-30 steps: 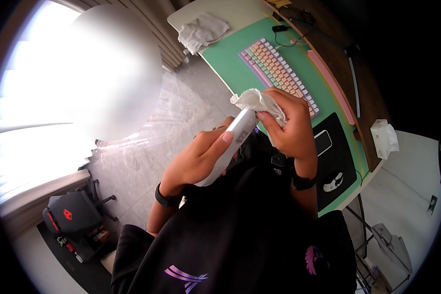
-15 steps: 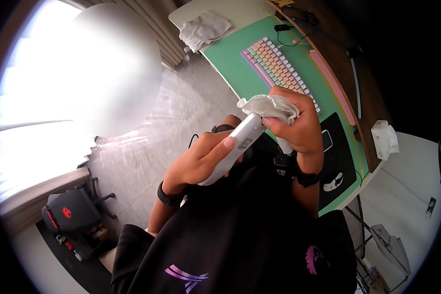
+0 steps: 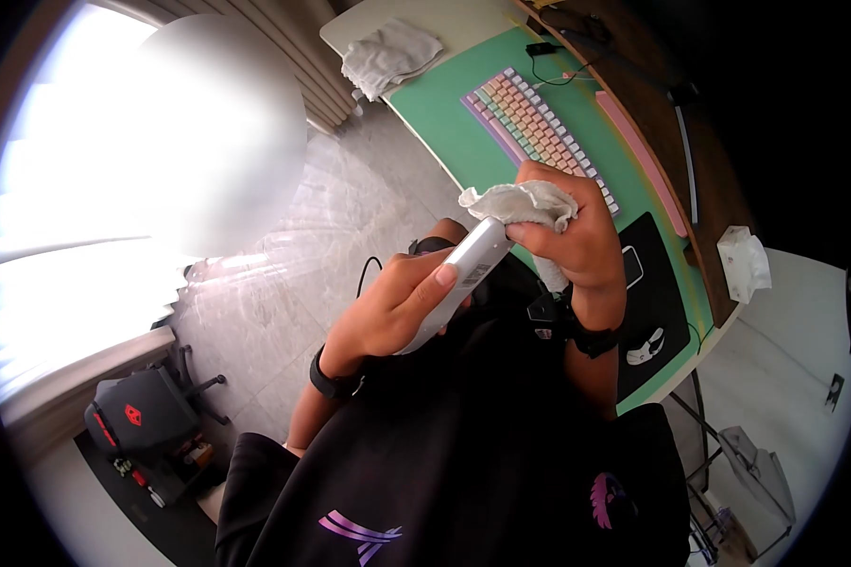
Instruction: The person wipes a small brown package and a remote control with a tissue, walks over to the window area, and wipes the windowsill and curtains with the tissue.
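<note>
My left hand [image 3: 387,302] is wrapped round a long, white, smooth-cased device [image 3: 478,248] with a printed label on its side, thumb pressed along it. Its lower end is hidden behind that hand, and I cannot tell its kind. A crumpled white cloth [image 3: 520,201] is bunched in my right hand [image 3: 586,236], part of it hanging below the palm. Cloth and right thumb meet the upper end of the device. Both wrists carry black bands.
The desk's green mat [image 3: 435,104] bears a pastel keyboard [image 3: 539,128]. A folded white cloth [image 3: 390,57] lies at the far corner. Beside my right arm are a black mouse pad [image 3: 657,302], a white mouse [image 3: 645,347] and a tissue pack [image 3: 744,265]. A black chair [image 3: 146,406] stands lower left.
Both hands keep their hold, with the cloth still against the device's upper end. The hands have shifted only slightly, and the whole view has moved a little.
</note>
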Tool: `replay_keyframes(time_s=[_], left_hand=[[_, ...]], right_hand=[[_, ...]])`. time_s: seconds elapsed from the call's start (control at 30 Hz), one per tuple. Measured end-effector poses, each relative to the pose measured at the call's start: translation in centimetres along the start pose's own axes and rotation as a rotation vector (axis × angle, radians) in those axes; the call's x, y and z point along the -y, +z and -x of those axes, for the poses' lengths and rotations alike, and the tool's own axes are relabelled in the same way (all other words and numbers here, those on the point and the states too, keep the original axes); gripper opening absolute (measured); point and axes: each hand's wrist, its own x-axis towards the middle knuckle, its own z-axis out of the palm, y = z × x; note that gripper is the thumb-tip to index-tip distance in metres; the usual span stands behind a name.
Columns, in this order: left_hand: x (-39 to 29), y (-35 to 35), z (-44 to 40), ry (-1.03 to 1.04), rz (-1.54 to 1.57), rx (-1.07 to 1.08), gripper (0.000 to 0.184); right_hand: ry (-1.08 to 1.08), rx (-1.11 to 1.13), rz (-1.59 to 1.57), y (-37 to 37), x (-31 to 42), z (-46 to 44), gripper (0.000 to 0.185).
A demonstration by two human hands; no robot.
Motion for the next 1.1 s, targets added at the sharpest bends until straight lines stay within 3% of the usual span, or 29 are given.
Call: replay_keyframes(time_s=[0.4,0.67,0.77,0.87,1.1], left_hand=[[-0.4,-0.1,-1.1,0.088,-0.068,-0.012,0.052],[0.0,-0.2,-1.5,0.048,-0.118,-0.082,0.037],[0.2,0.0,-1.7,0.079,-0.172,-0.15,0.051],[-0.3,-0.1,-1.5,0.042,-0.07,-0.109,0.038],[-0.1,0.1,-1.6,0.023,0.062,-0.092,0.053]], right_hand=[[-0.016,-0.101,-0.027,0.3,0.2,0.1,0.009],[-0.235,-0.353,0.399,1.8,-0.1,0.3,0.012],[-0.313,-0.413,0.505,2.2,-0.1,0.2,0.014],[-0.352,-0.445,0.532,2.2,-0.3,0.2,0.015],[-0.311,-0.459,0.514,1.9,-0.3,0.2,0.018]])
